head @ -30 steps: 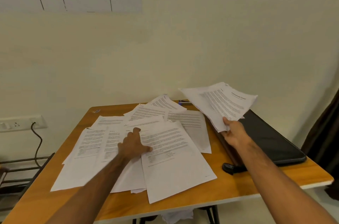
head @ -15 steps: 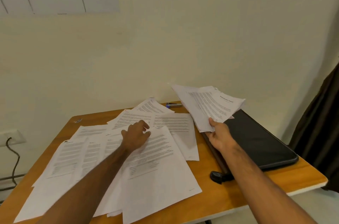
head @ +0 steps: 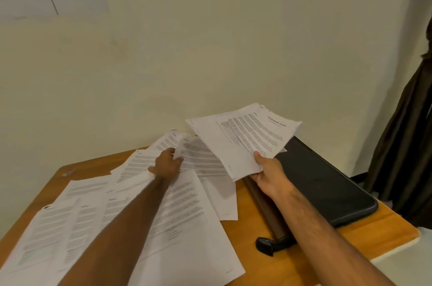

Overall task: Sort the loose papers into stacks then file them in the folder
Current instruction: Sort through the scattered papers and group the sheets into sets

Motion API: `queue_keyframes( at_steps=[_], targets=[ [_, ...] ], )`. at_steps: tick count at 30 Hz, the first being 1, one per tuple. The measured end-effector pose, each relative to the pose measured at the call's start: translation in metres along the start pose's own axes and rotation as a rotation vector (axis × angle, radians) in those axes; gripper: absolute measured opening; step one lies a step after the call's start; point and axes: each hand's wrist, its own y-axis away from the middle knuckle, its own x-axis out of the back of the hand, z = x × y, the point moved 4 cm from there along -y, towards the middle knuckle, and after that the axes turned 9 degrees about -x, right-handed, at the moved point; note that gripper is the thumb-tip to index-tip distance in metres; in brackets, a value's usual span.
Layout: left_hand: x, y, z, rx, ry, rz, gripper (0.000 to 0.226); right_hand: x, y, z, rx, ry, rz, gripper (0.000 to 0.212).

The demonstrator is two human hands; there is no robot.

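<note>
White printed sheets (head: 145, 210) sprawl across the wooden surface (head: 252, 222); the left hand (head: 167, 165) pinches one curling corner while the right hand (head: 268, 174) grips a fanned bundle (head: 245, 143) beside the black folder (head: 327, 182). Light, floppy, slippery paper is probably best lifted by an edge.

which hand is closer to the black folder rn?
Right. The right hand holds a sheaf of papers at the black folder's near-left edge. The left hand pinches a sheet over the spread papers, farther left.
</note>
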Motion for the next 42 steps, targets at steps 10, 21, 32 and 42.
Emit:
queue_keyframes(
  at_steps=[10, 21, 32, 42],
  targets=[
    [0.118, -0.022, 0.056, -0.210, 0.544, 0.213, 0.026, -0.012, 0.026, -0.016, 0.174, 0.266, -0.005, 0.039],
    [0.216, 0.011, 0.100, -0.387, 0.693, 0.344, 0.012, -0.057, 0.054, -0.034, 0.244, 0.278, -0.076, 0.036],
    [0.200, 0.047, 0.074, -0.139, 0.725, 0.071, 0.011, -0.082, 0.096, -0.053, 0.297, 0.178, -0.117, 0.039],
    [0.082, 0.137, -0.050, 0.086, 0.440, -0.314, 0.018, -0.056, 0.075, 0.048, -0.117, 0.410, 0.022, 0.033]
  ],
)
